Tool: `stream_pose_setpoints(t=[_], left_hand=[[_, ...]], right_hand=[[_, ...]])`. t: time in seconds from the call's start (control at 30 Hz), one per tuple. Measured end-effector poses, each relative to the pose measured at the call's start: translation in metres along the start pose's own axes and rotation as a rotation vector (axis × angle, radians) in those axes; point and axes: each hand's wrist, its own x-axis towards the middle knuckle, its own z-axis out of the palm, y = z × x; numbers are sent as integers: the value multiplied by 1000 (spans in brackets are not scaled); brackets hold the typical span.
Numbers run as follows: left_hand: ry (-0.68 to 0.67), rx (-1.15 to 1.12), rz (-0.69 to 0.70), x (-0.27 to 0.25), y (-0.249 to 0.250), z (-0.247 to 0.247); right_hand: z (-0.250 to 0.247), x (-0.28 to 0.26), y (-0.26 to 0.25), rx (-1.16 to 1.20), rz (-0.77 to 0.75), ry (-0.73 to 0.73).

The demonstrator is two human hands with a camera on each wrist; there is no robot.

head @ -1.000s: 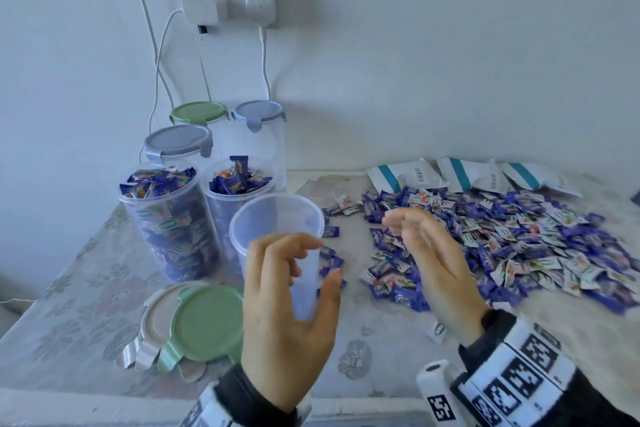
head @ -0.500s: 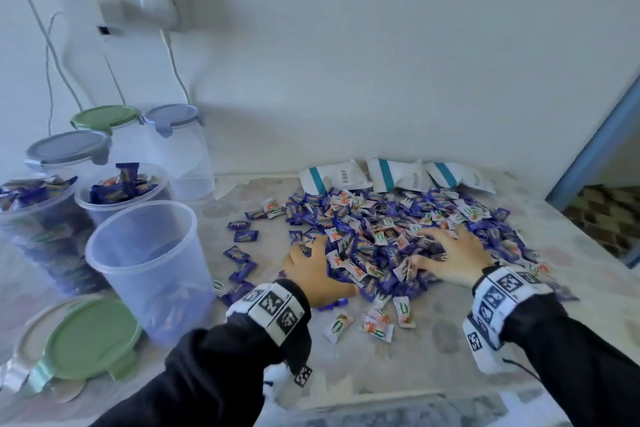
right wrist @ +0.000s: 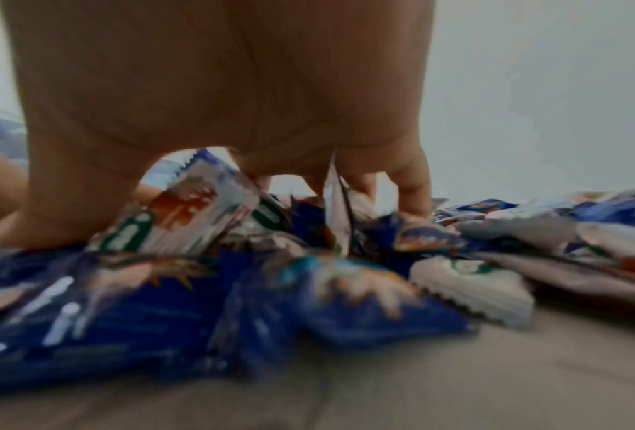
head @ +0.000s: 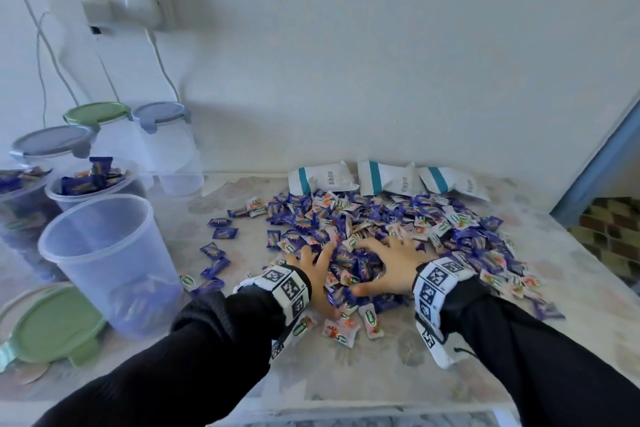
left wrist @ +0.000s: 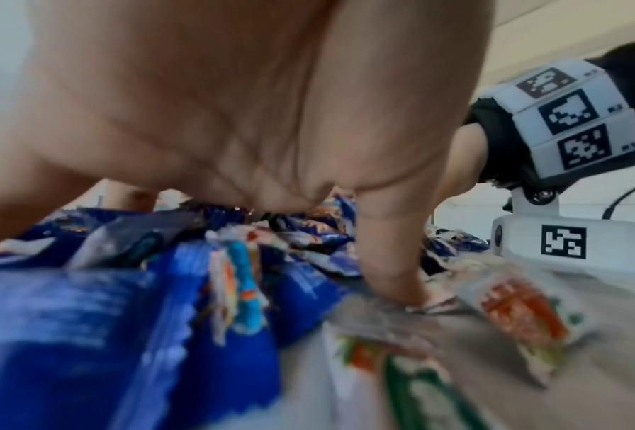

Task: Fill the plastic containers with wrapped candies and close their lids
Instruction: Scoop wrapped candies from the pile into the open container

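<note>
A wide pile of blue and white wrapped candies (head: 450,229) covers the table's middle and right. My left hand (head: 313,270) and right hand (head: 389,262) are dug into its near edge, fingers curled down, cupping a heap between them. In the left wrist view my left hand (left wrist: 235,101) arches over candies (left wrist: 88,320) with its thumb tip on the table. The right wrist view shows my right hand (right wrist: 216,87) clawed into candies (right wrist: 345,296). An open, nearly empty clear container (head: 104,253) stands at the left.
Two lidless containers full of candies (head: 93,184) stand behind the empty one. Three lidded containers (head: 162,142) line the wall. A green lid (head: 55,326) lies on another lid at the front left. White bags (head: 322,177) lie by the wall. A doorway (head: 609,229) opens at the right.
My left hand let go of the empty container and both hands went down into the pile. Since half a second ago they have drawn closer together, raking candies into a heap.
</note>
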Motion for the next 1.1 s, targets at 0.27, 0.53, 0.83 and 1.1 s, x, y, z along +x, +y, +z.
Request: stream_pose_setpoints(t=[0.27,0.53,0.83,1.1], left_hand=[[176,-95,-39,9,-11,9],[277,-420,14,25,-31,5],[523,-745,106,-21,-68,-36],[1094,-745,296,-137,-124,-95]], right_hand=[[3,4,-9,147,-83,53],[-3,5,-16,365,-104,226],[-29,15,-36,533,-183,392],[-47,15,-83,598,-373,422]])
